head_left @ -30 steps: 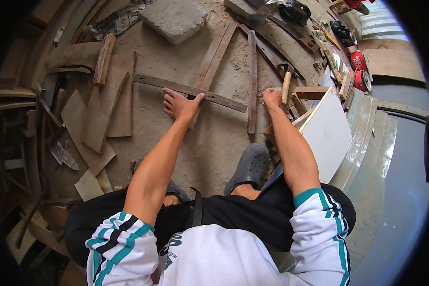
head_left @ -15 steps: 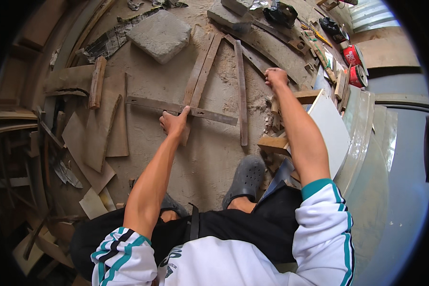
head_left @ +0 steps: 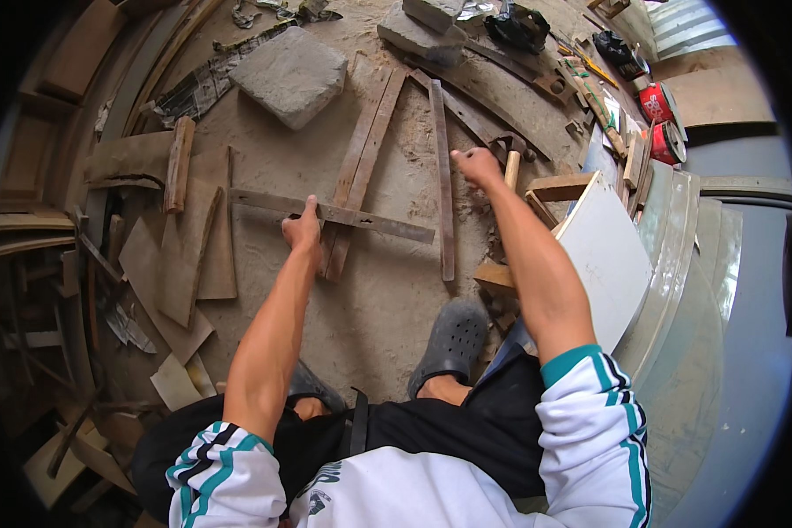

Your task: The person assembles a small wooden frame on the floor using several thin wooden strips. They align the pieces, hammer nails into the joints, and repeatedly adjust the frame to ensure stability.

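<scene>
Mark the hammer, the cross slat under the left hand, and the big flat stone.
hammer (head_left: 510, 160): head view, wooden handle above the right fist.
cross slat (head_left: 370, 220): head view, mid-length, right of the left hand.
flat stone (head_left: 292, 75): head view, centre of top face.

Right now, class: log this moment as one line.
left hand: pressing crosswise slat | right hand: gripping hammer | ground: sandy, wood scraps
</scene>
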Motion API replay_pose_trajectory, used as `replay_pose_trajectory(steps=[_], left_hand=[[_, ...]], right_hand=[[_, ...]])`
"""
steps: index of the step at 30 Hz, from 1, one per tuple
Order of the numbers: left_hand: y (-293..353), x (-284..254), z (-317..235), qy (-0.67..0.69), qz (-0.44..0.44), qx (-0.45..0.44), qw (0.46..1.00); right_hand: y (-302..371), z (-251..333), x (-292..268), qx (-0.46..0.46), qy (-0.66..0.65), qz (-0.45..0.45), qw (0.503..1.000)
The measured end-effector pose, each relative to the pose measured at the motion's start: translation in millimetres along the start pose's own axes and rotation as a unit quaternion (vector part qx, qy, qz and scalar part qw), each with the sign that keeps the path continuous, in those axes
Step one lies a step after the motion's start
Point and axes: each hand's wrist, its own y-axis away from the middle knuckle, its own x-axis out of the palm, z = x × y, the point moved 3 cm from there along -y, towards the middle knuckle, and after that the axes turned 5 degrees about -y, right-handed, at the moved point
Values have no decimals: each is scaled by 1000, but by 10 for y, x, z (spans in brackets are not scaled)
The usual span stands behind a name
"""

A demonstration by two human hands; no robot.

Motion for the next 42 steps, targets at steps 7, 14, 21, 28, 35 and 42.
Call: replay_pose_trajectory(steps=[7, 14, 21, 28, 35, 42], left_hand=[[-419, 5, 188, 111, 19, -8, 994], [-81, -158, -130, 65, 36, 33, 997], [110, -507, -621, 35, -33, 139, 989], [-447, -986, -685, 4, -92, 207, 974], [-638, -1477, -335, -6, -80, 176, 981], [-603, -1635, -28, -18, -97, 154, 983]], right_hand=[[1020, 434, 533, -93, 144, -102, 980], [1559, 691, 834, -373, 276, 24, 886], [1591, 729, 978, -248, 90, 52, 963], [1283, 528, 1060, -181, -48, 39, 982], [1349, 552, 1400, -185, 12, -37, 982], [1557, 1045, 1861, -27, 91, 118, 988]])
